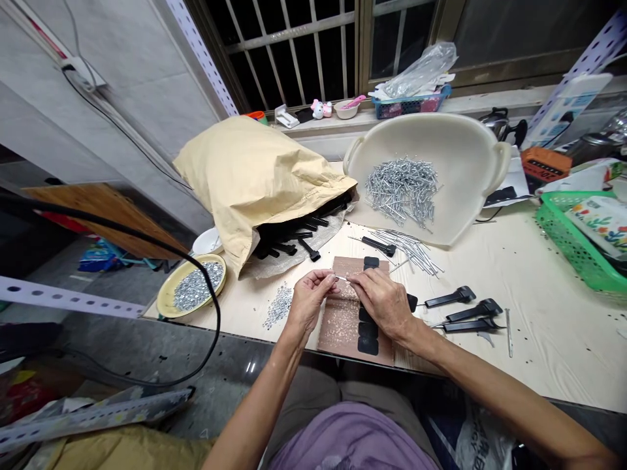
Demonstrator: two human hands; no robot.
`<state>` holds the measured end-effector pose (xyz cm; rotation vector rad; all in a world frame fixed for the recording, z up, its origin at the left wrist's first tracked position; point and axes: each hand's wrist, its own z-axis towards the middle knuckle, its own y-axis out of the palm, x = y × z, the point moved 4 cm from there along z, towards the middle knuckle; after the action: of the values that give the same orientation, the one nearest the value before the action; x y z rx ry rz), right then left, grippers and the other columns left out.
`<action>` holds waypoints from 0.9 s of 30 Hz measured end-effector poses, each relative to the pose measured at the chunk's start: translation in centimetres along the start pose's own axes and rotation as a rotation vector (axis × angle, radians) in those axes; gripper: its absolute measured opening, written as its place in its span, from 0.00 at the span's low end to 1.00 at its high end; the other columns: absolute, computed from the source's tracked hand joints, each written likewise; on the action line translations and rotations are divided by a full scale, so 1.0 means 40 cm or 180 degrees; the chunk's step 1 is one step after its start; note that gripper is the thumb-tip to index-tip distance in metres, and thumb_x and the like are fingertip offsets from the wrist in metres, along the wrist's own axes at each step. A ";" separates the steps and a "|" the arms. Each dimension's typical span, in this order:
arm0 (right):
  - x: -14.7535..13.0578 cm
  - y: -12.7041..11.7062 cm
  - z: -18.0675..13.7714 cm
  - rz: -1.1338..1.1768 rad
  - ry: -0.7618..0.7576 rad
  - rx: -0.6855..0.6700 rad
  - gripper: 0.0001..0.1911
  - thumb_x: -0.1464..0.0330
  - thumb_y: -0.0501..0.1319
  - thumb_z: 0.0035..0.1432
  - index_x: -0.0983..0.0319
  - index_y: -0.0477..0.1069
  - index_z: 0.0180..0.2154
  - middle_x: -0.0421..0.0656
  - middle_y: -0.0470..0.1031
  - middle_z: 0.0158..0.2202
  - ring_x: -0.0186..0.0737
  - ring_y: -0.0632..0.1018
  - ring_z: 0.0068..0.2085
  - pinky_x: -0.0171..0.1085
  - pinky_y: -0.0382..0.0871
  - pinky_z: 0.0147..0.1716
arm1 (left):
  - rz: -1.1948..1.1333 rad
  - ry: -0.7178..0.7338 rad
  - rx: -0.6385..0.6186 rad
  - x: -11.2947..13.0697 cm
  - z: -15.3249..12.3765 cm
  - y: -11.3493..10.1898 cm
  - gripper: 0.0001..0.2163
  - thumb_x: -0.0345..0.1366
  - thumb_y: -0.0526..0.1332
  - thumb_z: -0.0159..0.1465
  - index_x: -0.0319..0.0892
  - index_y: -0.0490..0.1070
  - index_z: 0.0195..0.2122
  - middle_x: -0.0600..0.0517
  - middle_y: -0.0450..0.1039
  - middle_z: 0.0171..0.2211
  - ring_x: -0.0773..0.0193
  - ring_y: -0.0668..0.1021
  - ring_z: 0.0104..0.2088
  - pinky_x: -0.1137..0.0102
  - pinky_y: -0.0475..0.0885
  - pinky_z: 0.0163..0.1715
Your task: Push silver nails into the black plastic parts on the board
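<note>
My left hand (311, 297) is closed in a pinch at one end of a thin metal pin (341, 279). My right hand (383, 301) pinches the other end, and its fingers hide that part. Both hands are over a brown board (337, 333) with a row of black pads (368, 344). Left of the board lies a small heap of tiny metal pieces (279, 305). Beyond the right hand is a bundle of long metal pins (414, 253) with a black plastic handle (378, 246) on it. Several black handles with metal rods (471, 310) lie to the right.
A yellow sack (255, 170) spills black handles at the back left. Behind stands a white basin (460, 163) with a pile of metal pins. A yellow dish (164, 303) of small metal pieces sits at the left edge, a green basket (563, 245) at the right.
</note>
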<state>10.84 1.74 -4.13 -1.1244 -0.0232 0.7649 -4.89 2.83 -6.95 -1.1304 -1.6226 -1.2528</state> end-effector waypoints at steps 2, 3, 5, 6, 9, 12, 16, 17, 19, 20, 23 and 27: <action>0.003 0.001 -0.003 -0.0090 0.0032 -0.0015 0.13 0.67 0.49 0.66 0.59 0.71 0.40 0.45 0.74 0.34 0.40 0.72 0.38 0.36 0.63 0.34 | 0.0056 -0.0056 -0.0025 -0.008 0.004 0.002 0.15 0.37 0.70 0.49 0.35 0.74 0.36 0.53 0.73 0.26 0.72 0.74 0.23 0.74 0.71 0.29; 0.004 0.002 -0.005 -0.0150 0.0056 -0.0030 0.13 0.67 0.49 0.66 0.59 0.71 0.39 0.45 0.74 0.34 0.40 0.72 0.37 0.36 0.63 0.34 | 0.0089 -0.0072 -0.0039 -0.012 0.004 0.003 0.16 0.37 0.70 0.49 0.35 0.74 0.37 0.53 0.73 0.26 0.72 0.74 0.23 0.74 0.71 0.29; 0.007 0.002 -0.007 -0.0262 0.0103 -0.0057 0.13 0.66 0.49 0.66 0.59 0.71 0.38 0.45 0.74 0.34 0.40 0.72 0.38 0.36 0.62 0.33 | 0.0163 -0.0059 -0.0034 -0.019 0.004 0.005 0.15 0.37 0.70 0.49 0.35 0.75 0.35 0.52 0.74 0.27 0.72 0.74 0.23 0.74 0.72 0.28; 0.008 0.001 -0.008 -0.0306 0.0117 -0.0057 0.12 0.66 0.49 0.66 0.59 0.71 0.37 0.45 0.73 0.34 0.40 0.72 0.38 0.36 0.62 0.32 | 0.0214 -0.0031 -0.0022 -0.021 0.004 0.006 0.14 0.37 0.70 0.49 0.35 0.75 0.35 0.53 0.74 0.27 0.71 0.74 0.23 0.74 0.72 0.28; 0.011 0.000 -0.011 -0.0357 0.0118 -0.0049 0.12 0.66 0.49 0.66 0.59 0.71 0.36 0.45 0.73 0.33 0.39 0.72 0.36 0.35 0.61 0.31 | 0.0432 0.0099 0.0017 -0.023 0.002 0.005 0.13 0.38 0.69 0.50 0.36 0.75 0.34 0.52 0.74 0.27 0.71 0.75 0.23 0.74 0.71 0.27; 0.022 0.004 -0.015 -0.0178 0.0220 -0.0109 0.13 0.65 0.49 0.66 0.59 0.70 0.36 0.44 0.72 0.32 0.37 0.72 0.33 0.34 0.60 0.27 | 0.0662 0.0154 -0.0023 -0.023 0.004 0.004 0.13 0.39 0.68 0.52 0.37 0.75 0.35 0.52 0.75 0.27 0.70 0.75 0.24 0.74 0.71 0.27; 0.040 0.016 -0.021 0.0234 0.0384 -0.0282 0.13 0.62 0.48 0.66 0.58 0.69 0.38 0.41 0.71 0.34 0.35 0.73 0.32 0.33 0.59 0.23 | 0.0854 0.0187 -0.0115 -0.025 0.010 0.001 0.13 0.40 0.67 0.52 0.37 0.76 0.35 0.51 0.75 0.27 0.68 0.76 0.24 0.73 0.71 0.26; 0.041 0.017 -0.022 0.0268 0.0374 -0.0266 0.12 0.62 0.48 0.66 0.58 0.69 0.39 0.42 0.71 0.35 0.35 0.73 0.32 0.33 0.59 0.23 | 0.0872 0.0190 -0.0133 -0.026 0.011 0.001 0.13 0.40 0.67 0.52 0.37 0.76 0.36 0.51 0.75 0.28 0.68 0.76 0.24 0.73 0.71 0.26; 0.039 0.016 -0.023 0.0220 0.0314 -0.0196 0.12 0.63 0.49 0.66 0.58 0.69 0.40 0.43 0.71 0.37 0.36 0.74 0.34 0.33 0.60 0.24 | 0.0875 0.0195 -0.0157 -0.028 0.013 0.001 0.13 0.41 0.67 0.52 0.37 0.76 0.35 0.50 0.76 0.28 0.67 0.76 0.25 0.72 0.72 0.27; 0.038 0.016 -0.023 0.0159 0.0287 -0.0171 0.13 0.63 0.48 0.66 0.59 0.69 0.39 0.44 0.71 0.37 0.36 0.74 0.34 0.33 0.61 0.25 | 0.0876 0.0198 -0.0160 -0.029 0.013 0.001 0.13 0.40 0.67 0.52 0.37 0.76 0.35 0.50 0.76 0.29 0.67 0.76 0.25 0.72 0.72 0.28; 0.040 0.021 -0.023 0.0133 0.0305 -0.0255 0.13 0.64 0.48 0.66 0.59 0.70 0.37 0.44 0.71 0.35 0.35 0.73 0.32 0.33 0.61 0.26 | 0.0910 0.0205 -0.0143 -0.030 0.012 0.001 0.13 0.40 0.68 0.51 0.37 0.76 0.34 0.49 0.77 0.31 0.67 0.76 0.25 0.71 0.72 0.28; 0.053 0.030 -0.022 0.0827 0.0429 -0.0364 0.10 0.64 0.52 0.64 0.59 0.69 0.37 0.42 0.71 0.34 0.36 0.74 0.34 0.33 0.65 0.31 | 0.0891 0.0153 -0.0167 -0.030 0.009 0.004 0.13 0.40 0.68 0.51 0.37 0.76 0.34 0.49 0.77 0.30 0.67 0.76 0.24 0.72 0.72 0.27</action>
<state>12.13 2.48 -6.25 -1.3019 0.1980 0.9253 -4.40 2.99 -8.12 -1.2996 -1.3489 -1.1349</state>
